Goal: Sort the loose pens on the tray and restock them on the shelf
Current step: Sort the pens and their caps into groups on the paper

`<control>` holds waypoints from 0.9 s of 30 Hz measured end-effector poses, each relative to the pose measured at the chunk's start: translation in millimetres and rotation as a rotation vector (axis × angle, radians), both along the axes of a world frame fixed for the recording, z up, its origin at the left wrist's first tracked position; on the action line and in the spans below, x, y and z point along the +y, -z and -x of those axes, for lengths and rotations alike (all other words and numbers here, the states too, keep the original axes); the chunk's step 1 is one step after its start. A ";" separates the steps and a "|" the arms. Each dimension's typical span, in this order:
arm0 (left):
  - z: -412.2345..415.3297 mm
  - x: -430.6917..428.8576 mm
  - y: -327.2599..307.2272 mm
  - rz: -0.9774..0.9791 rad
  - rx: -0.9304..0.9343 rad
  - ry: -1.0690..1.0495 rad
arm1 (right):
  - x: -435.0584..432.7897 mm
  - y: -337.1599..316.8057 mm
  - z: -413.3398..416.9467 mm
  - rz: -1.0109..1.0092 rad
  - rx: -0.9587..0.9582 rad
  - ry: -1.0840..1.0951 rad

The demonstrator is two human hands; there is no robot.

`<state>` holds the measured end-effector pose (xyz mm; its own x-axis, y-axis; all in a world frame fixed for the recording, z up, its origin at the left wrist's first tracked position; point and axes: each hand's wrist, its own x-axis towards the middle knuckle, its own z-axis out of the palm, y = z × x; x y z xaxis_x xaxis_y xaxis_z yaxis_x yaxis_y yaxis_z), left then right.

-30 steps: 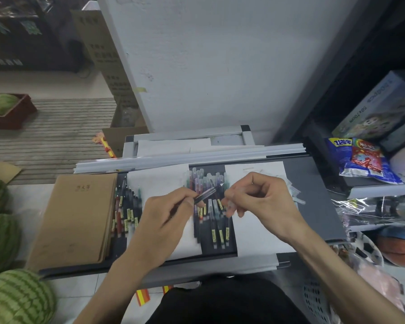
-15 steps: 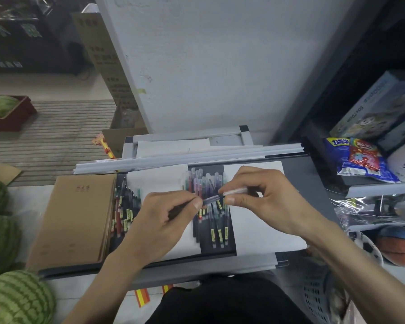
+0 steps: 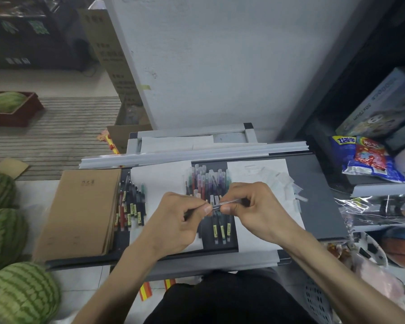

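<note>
My left hand (image 3: 181, 217) grips a dark pen (image 3: 214, 206) by its barrel, and my right hand (image 3: 253, 206) pinches the clear cap end of the same pen. Both hands meet above a row of colored pens (image 3: 208, 181) lying on the dark grey tray (image 3: 323, 195). A second group of dark pens (image 3: 131, 202) with yellow labels lies further left on the tray, beside white paper (image 3: 159, 178).
A brown notebook stack (image 3: 80, 211) covers the tray's left end. Clear wrappers (image 3: 283, 183) litter white paper on the right. Long white strips (image 3: 192, 155) lie along the tray's back. Watermelons (image 3: 17, 298) sit on the floor at left; shelf goods (image 3: 365, 157) stand at right.
My hands have come closer together, so the pen between them is now mostly covered. My right hand has shifted slightly left toward the left hand.
</note>
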<state>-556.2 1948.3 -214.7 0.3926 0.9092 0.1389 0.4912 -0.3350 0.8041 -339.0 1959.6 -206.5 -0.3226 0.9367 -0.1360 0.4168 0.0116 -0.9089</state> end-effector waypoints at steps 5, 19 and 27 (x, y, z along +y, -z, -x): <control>2.6 -1.4 15.1 0.098 0.017 0.047 | -2.1 20.5 -6.4 0.086 0.017 0.003; -11.4 -1.1 97.4 0.480 0.217 -0.243 | 3.2 97.3 5.6 0.357 -0.065 0.183; -25.2 22.3 123.1 0.511 0.465 -0.367 | 17.5 126.7 -57.0 0.196 -0.703 0.261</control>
<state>-531.0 1970.6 -337.8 -0.0307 0.8990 -0.4369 0.8233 0.2706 0.4990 -281.9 1977.1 -333.2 0.1283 0.9082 -0.3983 0.8636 -0.2998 -0.4054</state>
